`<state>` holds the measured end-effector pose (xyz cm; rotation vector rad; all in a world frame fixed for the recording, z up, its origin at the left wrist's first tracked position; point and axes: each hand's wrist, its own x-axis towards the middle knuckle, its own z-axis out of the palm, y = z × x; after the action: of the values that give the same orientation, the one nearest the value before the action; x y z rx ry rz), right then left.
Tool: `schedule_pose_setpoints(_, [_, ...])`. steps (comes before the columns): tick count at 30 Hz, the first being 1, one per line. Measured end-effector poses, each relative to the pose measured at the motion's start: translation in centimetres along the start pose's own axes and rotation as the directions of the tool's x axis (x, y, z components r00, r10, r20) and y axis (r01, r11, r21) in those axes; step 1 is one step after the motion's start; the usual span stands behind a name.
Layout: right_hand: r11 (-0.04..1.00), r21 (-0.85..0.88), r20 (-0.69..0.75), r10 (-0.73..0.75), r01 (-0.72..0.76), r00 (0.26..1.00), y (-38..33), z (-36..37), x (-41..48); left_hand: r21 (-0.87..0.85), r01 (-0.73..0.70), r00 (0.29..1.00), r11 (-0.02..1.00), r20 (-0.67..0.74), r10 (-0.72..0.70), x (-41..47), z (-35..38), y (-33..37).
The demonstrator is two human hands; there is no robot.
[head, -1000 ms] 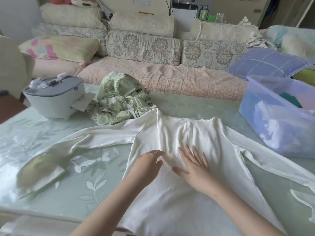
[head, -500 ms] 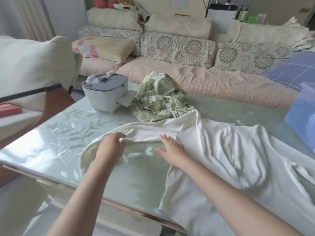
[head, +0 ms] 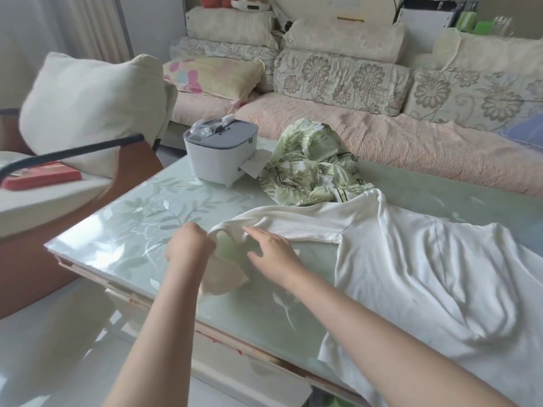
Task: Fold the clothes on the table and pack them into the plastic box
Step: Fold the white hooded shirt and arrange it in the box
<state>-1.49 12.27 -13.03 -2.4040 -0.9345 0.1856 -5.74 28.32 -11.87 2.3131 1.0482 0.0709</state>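
Observation:
A white long-sleeved top (head: 417, 265) lies spread on the pale green glass table (head: 141, 218), its body to the right and its left sleeve stretched toward the table's left edge. My left hand (head: 189, 246) grips that sleeve near its cuff end, fingers curled round the cloth. My right hand (head: 271, 251) lies just to the right of it, fingers extended, touching the sleeve. The sleeve's loose end hangs bunched below my left hand. A crumpled green leaf-print garment (head: 311, 168) sits behind the top. The plastic box is out of view.
A white and grey appliance (head: 220, 151) stands at the table's back left, with a paper tag beside it. A chair with a cream cushion (head: 88, 110) stands left of the table. A sofa with floral cushions (head: 340, 74) runs along the back.
My view has swung left and the plastic box has left the frame. Both hands moved from the top's chest out along the left sleeve; my left hand now grips its end, lifted and bunched.

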Motion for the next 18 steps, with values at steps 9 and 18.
schedule_pose_setpoints(9, [0.839, 0.544, -0.007, 0.011, -0.005, 1.0, -1.9, -0.8, -3.1, -0.696, 0.166, 0.93, 0.698, 0.346, 0.123, -2.9, -1.0, 3.3])
schedule_pose_setpoints(18, [0.961, 0.273, -0.267, 0.125, -0.049, 0.956, -0.6, -2.2, -4.2, -0.808, 0.336, 0.804, 0.483, 0.514, 0.299, -4.4, -0.5, 5.2])
